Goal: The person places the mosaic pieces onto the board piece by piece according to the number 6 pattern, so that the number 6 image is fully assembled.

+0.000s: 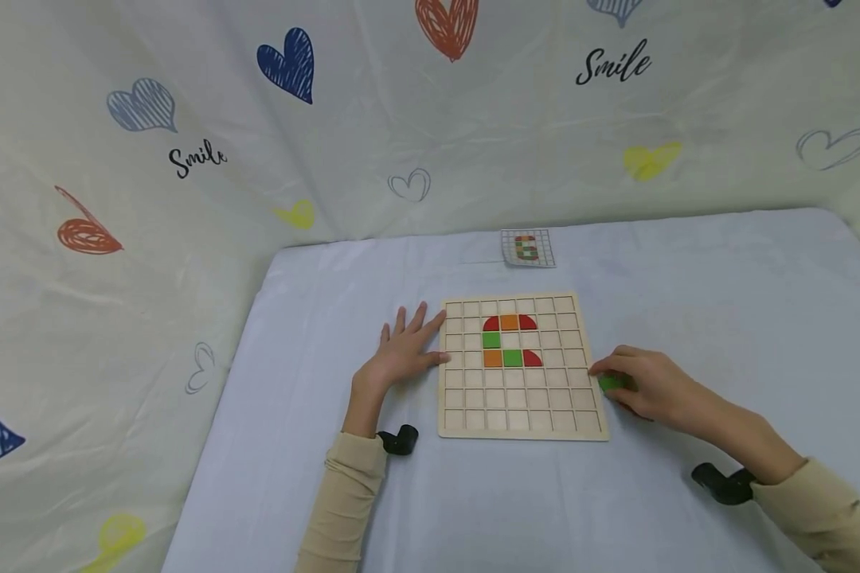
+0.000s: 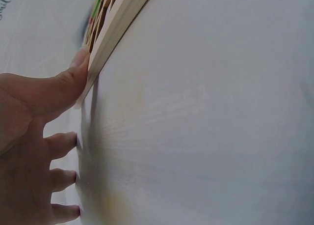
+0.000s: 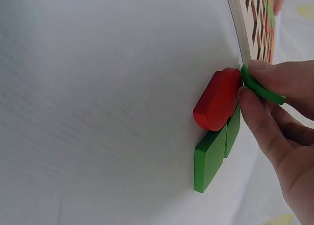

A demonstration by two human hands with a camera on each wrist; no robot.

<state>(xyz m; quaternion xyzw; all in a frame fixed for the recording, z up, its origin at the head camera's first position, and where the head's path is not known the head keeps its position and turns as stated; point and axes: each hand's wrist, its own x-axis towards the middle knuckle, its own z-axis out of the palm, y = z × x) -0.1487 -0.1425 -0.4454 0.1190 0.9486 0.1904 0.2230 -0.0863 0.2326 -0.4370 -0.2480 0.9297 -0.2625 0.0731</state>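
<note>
My right hand (image 1: pixel 645 383) pinches green piece (image 3: pixel 262 91) between thumb and fingers, piece just beside right edge of wooden grid board (image 1: pixel 473 398) on tabletop (image 1: pixel 416 509). Red pieces (image 3: pixel 222 101) and two green blocks (image 3: pixel 212 161) lie near it. My left hand (image 1: pixel 401 356) spread, fingers straight, thumb touching board's left edge. In board's cells: red, orange and green tiles (image 1: pixel 512 358). Small patterned card (image 1: pixel 528 248) lies beyond board's far edge.

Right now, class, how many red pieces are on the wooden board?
3: the first red piece and second red piece flank an orange piece in the second row from the top; the third red piece sits two rows lower, right of a green piece. None there looks hidden.
</note>
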